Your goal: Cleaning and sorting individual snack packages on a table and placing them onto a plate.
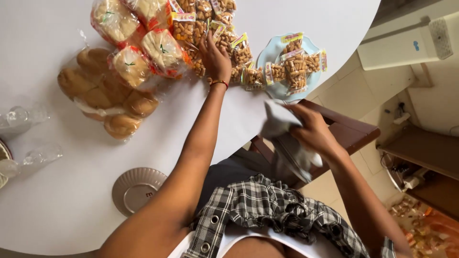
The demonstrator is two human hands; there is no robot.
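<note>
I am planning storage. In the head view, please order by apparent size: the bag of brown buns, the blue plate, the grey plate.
1. Bag of brown buns, clearly largest.
2. Blue plate and grey plate: they look alike, and the grey one is nearer the camera, so I cannot rank them.

Left hand (pixel 216 59) presses snack packets (pixel 229 43) on the table (pixel 71 200); right hand (pixel 313 131) grips a cloth (pixel 279 122).

**One head camera, looking steeply down**

A single view, worn on the person's head, faces almost straight down past the chest and both forearms. It sits close above the round white bench (pixel 267 28), whose curved edge crosses the frame, with tiled floor (pixel 377 110) showing at the right. No second view shares the scene.
</note>
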